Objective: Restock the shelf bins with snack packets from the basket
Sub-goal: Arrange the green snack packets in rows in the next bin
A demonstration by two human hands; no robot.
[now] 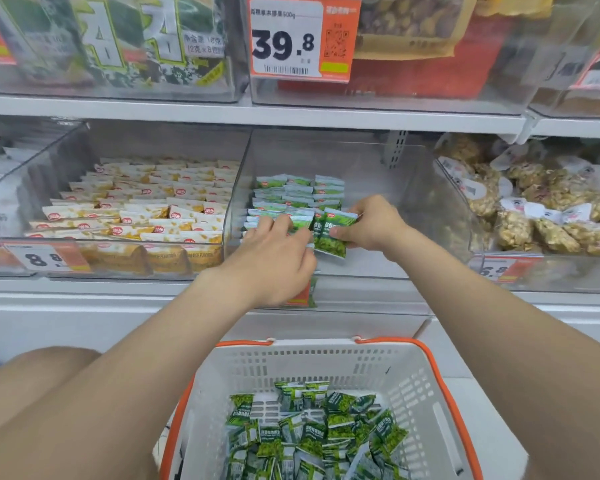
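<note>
Your shelf [187, 110] fills the upper half of the frame, w/ clear bins side by side. The centre bin [378, 188], mid-frame, has rows of green snack packets [291, 192] standing in its left part. The white basket [326, 362] w/ orange rim sits bottom centre, below that bin, w/ loose green packets [312, 434] piled inside. The mid-left bin [49, 161] holds yellow-white packets. The mid-right bin [465, 216] holds clear bags of brownish snacks. Your left hand [278, 258] lies over the front rows, fingertips on the packet tops; can't tell if it grips any. Your right hand [371, 225], just right of the rows, pinches held packets [331, 233] btwn thumb and fingers, approx upright.
</note>
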